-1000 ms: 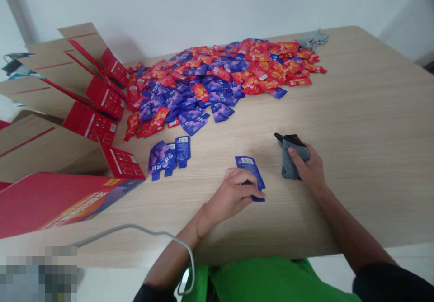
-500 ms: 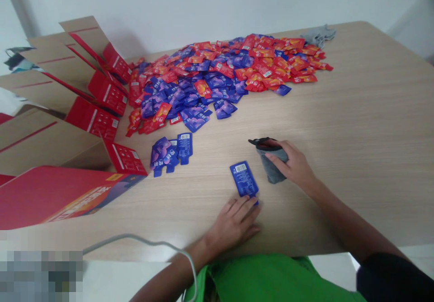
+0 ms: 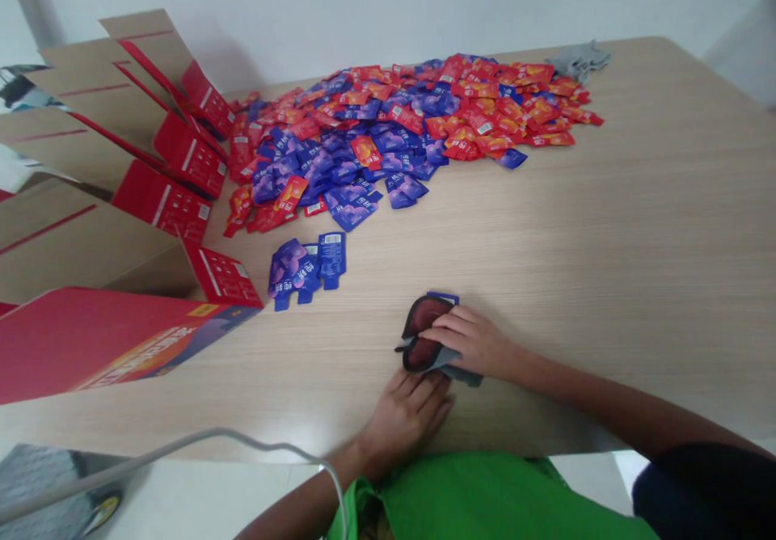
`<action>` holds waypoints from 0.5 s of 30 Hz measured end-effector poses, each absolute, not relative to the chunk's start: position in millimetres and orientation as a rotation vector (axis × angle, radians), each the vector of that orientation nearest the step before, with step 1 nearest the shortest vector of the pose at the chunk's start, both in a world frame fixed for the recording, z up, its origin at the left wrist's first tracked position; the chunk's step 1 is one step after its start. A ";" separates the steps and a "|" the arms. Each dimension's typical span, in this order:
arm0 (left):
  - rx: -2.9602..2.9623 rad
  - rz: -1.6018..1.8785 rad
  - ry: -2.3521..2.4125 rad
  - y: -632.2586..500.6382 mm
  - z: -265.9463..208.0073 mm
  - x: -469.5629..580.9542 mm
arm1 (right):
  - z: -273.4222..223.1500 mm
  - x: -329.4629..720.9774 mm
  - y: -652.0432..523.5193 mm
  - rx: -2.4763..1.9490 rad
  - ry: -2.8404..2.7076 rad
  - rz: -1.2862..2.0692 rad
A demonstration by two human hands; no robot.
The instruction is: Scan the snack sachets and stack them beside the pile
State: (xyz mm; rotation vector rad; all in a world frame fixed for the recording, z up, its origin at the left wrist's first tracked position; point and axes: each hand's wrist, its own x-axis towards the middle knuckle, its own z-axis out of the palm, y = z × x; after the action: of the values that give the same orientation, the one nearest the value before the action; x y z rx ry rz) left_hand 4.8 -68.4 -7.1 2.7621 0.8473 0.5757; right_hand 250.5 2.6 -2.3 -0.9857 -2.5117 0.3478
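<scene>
My right hand [image 3: 476, 342] is closed on a soft grey pouch [image 3: 445, 356] with black edging. Two dark red, black-rimmed lobes show at the pouch's left end; I cannot tell whether they are its lining or separate parts. Beneath it lies a flat blue packet [image 3: 447, 297], with only its far edge showing. My left hand [image 3: 405, 415] rests low on the table with its fingers stretched forward, and its fingertips meet the near edge of the pouch. Several flat blue-purple packets [image 3: 295, 272] overlap to the left of both hands.
A large heap of red and blue packets [image 3: 364, 124] spreads along the back. Open red cartons [image 3: 121, 334] line the left side with brown flaps raised. A crumpled grey cloth [image 3: 580, 59] lies at the back right. A pale cable [image 3: 242, 436] crosses the front left.
My right hand has carried the grey pouch left and nearer, over the blue packet, and turned its dark red end into view. My left hand has shifted slightly toward me.
</scene>
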 end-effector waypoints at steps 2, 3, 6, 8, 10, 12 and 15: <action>2.771 0.595 0.835 -69.7 -7.9 4.7 | -4.7 250.3 19.3 -1.024 -2.523 0.308; 2.777 0.609 0.827 -69.7 -7.9 4.6 | -4.0 253.6 32.8 -1.068 -2.514 0.276; 2.772 0.651 0.819 -68.4 -7.2 4.6 | 8.1 271.0 77.7 -1.240 -2.480 0.177; 2.755 0.670 0.832 -67.7 -6.9 5.0 | 22.6 281.1 94.7 -1.334 -2.395 0.138; 2.738 0.681 0.844 -67.7 -6.8 5.9 | 36.7 283.8 90.6 -1.376 -2.249 0.132; 2.723 0.685 0.858 -68.2 -7.0 6.9 | 44.0 277.5 66.6 -1.334 -2.172 0.161; 2.684 0.670 0.865 -68.9 -7.4 8.0 | 36.0 257.2 18.2 -1.111 -2.374 0.304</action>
State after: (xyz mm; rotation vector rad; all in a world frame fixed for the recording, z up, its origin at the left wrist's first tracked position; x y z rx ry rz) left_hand 8.0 -68.9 -7.4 2.6836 0.8652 0.6700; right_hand 257.2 18.2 36.0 -1.1110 -2.3741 0.3038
